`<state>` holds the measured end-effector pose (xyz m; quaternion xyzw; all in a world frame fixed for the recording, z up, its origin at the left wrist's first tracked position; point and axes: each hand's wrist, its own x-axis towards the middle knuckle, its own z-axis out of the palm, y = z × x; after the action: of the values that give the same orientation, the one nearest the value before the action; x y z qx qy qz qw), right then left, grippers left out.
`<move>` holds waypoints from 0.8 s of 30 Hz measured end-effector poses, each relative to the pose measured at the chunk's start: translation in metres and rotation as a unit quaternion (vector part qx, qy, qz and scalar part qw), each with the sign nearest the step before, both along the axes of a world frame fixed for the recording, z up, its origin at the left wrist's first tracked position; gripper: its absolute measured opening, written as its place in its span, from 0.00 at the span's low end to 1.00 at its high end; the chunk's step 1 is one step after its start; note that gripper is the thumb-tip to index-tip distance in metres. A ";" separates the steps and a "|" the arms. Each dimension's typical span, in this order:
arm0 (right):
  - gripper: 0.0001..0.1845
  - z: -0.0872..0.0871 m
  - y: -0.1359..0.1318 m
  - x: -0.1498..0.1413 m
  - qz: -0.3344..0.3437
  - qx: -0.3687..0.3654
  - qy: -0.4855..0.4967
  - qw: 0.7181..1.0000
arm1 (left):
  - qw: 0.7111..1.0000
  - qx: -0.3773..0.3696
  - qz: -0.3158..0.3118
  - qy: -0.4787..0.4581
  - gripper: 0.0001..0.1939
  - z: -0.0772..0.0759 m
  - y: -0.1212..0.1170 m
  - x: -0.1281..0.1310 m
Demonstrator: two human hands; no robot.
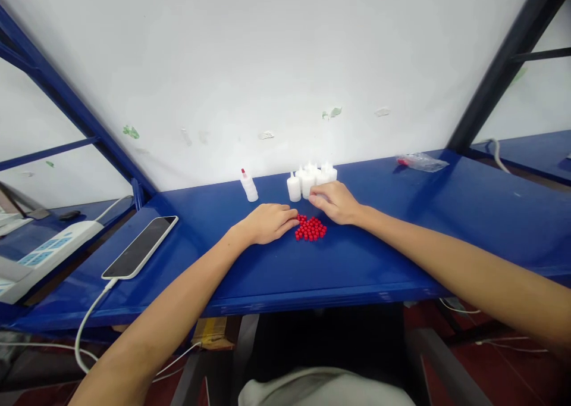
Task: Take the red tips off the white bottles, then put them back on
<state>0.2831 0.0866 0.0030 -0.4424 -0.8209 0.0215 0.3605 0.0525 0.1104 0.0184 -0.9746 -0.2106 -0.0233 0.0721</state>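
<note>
Left hand: In the head view, it reaches to the left edge of the red caps, fingers together and slightly bent; whether one is pinched between them, the picture cannot tell.
Right hand: Curled loosely in front of the white bottles, its fingertips partly hidden; a grip cannot be confirmed.
Red caps: Small and loose, they lie in a close pile on the blue table, between the wrists and nearer the person than the bottles.
White bottles: Clustered upright near the wall, their visible tips bare of red (the right hand screens part of the group).
Red-tipped bottle: Stands alone, left of the cluster.
Step in hand: Judging by the reach, fingers work at the pile's edge; lifting a single cap calls for a fine fingertip pinch.
Phone: Lies at left, cable attached.
Plastic bag: Rests at far right, something red inside.
</note>
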 end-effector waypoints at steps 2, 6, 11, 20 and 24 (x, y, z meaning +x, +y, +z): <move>0.23 0.003 -0.001 0.000 -0.013 -0.009 0.019 1.000 | 1.000 -0.010 -0.002 -0.009 0.20 -0.001 0.001 0.000; 0.24 0.009 -0.006 -0.004 -0.031 -0.041 0.066 0.996 | 0.997 0.017 -0.005 -0.069 0.20 0.000 0.001 0.001; 0.27 0.013 -0.015 -0.016 0.012 -0.095 0.088 0.991 | 0.964 0.100 0.009 -0.247 0.19 0.003 -0.006 0.007; 0.27 0.017 -0.024 -0.028 0.073 -0.077 0.031 0.994 | 0.926 0.124 -0.087 -0.345 0.16 -0.005 -0.007 0.013; 0.24 0.019 -0.027 -0.027 0.077 -0.082 0.010 0.994 | 0.938 0.074 -0.110 -0.319 0.11 -0.006 -0.009 0.012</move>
<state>0.2558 0.0600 0.0224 -0.4062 -0.8441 0.1212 0.3283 0.0648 0.1012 0.0122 -0.9251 -0.1113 -0.3562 0.0697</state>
